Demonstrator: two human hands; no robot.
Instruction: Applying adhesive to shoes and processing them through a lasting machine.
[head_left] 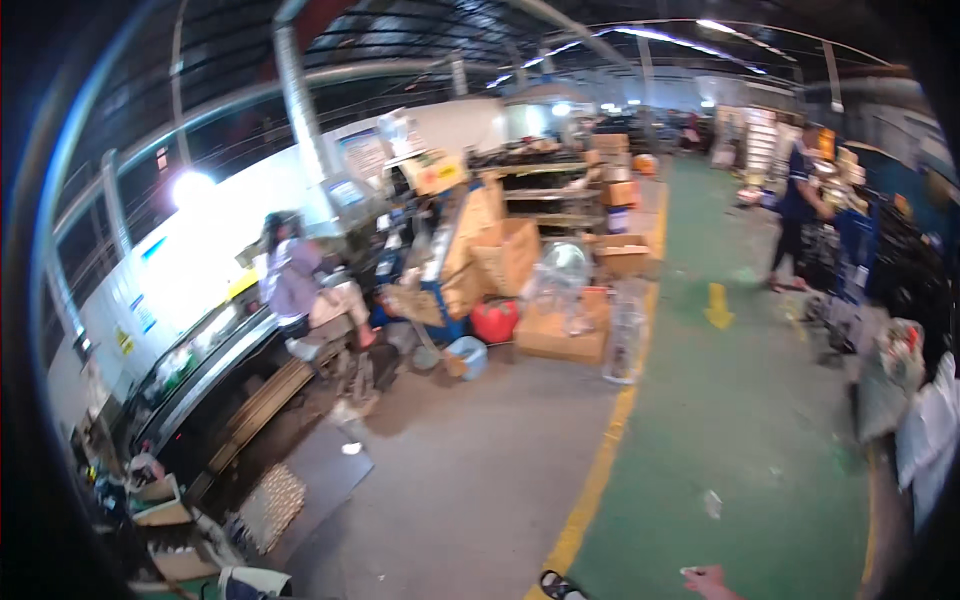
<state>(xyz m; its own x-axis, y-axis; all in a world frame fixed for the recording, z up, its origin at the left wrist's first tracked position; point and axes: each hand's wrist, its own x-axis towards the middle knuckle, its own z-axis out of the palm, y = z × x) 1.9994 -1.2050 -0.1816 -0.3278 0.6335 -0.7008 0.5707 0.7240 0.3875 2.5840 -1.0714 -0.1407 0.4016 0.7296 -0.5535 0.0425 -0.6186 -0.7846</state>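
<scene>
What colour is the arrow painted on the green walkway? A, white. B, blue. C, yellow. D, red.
C: the arrow on the green walkway is yellow, like the line along its edge.

Only one hand [712,581] shows, at the lower edge right of centre, fingers loosely curled, holding nothing visible.
</scene>
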